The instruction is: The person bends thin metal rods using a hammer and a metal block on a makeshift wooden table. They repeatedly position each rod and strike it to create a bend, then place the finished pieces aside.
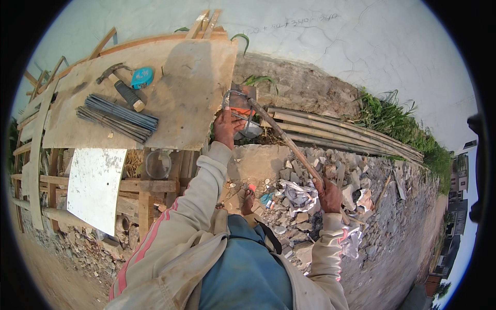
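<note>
My right hand [329, 196] is wrapped round a long rusty metal bar [289, 142], low on its length. The bar slants up and left to a bent metal fitting beside the worktable's right edge. There my left hand [226, 127] is closed on a thin bent metal rod [226, 98], partly hidden by the fingers. An orange-red surface [241, 110] shows just beyond those fingers. On the wooden board [183, 113] to the left lie a bundle of short dark steel rods [118, 118], a claw hammer [124, 90] and a blue tape measure [142, 78].
Long poles [341, 134] lie along the foot of the pale wall [330, 36]. Broken rubble [356, 181] and crumpled sacking [299, 197] cover the ground by my feet. A white sheet [96, 186] leans against the table's timber frame [146, 206]. Grass [387, 113] grows at the right.
</note>
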The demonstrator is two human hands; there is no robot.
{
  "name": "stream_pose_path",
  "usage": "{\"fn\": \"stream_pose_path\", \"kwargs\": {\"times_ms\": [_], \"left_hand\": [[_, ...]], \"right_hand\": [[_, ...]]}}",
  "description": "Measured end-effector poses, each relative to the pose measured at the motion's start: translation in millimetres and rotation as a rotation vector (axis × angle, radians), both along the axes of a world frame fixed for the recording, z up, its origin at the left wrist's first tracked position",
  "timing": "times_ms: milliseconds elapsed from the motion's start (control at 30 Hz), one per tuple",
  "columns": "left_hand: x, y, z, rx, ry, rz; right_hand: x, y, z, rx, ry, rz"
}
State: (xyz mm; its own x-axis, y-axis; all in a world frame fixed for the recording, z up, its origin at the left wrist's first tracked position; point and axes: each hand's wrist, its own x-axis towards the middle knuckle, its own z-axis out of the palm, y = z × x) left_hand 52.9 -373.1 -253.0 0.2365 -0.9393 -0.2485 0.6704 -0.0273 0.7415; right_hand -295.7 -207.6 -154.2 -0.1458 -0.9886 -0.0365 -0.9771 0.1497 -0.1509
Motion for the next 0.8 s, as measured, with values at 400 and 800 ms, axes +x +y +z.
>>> {"fn": "stream_pose_path", "kwargs": {"times_ms": [400,800], "left_hand": [[2,-10,-17,-0.033,0.043,-0.031],[5,-9,-18,-0.028,0.042,-0.059]], "right_hand": [[66,52,1,-0.045,0.061,-0.172],[46,38,9,-0.057,0.058,-0.101]]}}
